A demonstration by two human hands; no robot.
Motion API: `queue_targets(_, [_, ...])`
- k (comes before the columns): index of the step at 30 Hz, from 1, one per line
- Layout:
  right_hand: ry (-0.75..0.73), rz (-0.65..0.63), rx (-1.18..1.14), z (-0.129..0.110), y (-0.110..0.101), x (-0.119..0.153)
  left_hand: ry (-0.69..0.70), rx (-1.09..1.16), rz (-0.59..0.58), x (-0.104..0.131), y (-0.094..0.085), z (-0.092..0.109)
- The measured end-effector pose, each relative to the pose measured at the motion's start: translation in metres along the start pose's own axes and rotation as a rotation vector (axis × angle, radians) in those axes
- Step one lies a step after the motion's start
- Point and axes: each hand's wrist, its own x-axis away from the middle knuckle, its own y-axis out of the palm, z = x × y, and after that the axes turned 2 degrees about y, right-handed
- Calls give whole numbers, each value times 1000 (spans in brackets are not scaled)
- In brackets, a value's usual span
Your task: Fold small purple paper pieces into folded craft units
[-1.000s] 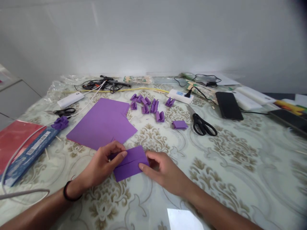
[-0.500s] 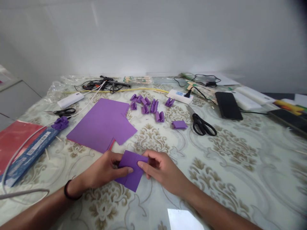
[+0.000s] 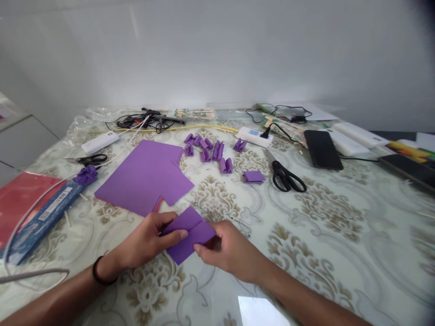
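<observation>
Between my two hands is a small folded piece of purple paper (image 3: 190, 228), held above the patterned tablecloth with a crease line across it. My left hand (image 3: 149, 237) pinches its left side, thumb on top and fingers underneath. At the right corner, my right hand (image 3: 227, 249) is closed on the paper's edge, its fingers partly hidden behind. Just beyond lie large purple paper sheets (image 3: 142, 174), with a red edge showing below. Several small folded purple paper pieces (image 3: 218, 150) sit farther back, and a flat folded one (image 3: 253, 176) rests to their right.
Black-handled scissors (image 3: 287, 176) lie right of the folded pieces, another pair (image 3: 91, 159) at the left. A white power strip (image 3: 254, 136), a black phone (image 3: 322, 149) and tangled black cables (image 3: 149, 120) stand farther back. A blue package (image 3: 42, 219) and a grey cable lie at left.
The purple paper in my hands has been turned, so a corner now points toward me. My right hand has shifted slightly right and down along its edge.
</observation>
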Motion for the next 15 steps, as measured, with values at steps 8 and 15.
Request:
queue_targets(8, [10, 221, -228, 0, -2, -3, -93, 214, -149, -6, 4, -1])
queue_targets(15, [-63, 139, -183, -4, 1, -1, -75, 184, -118, -3, 7, -4])
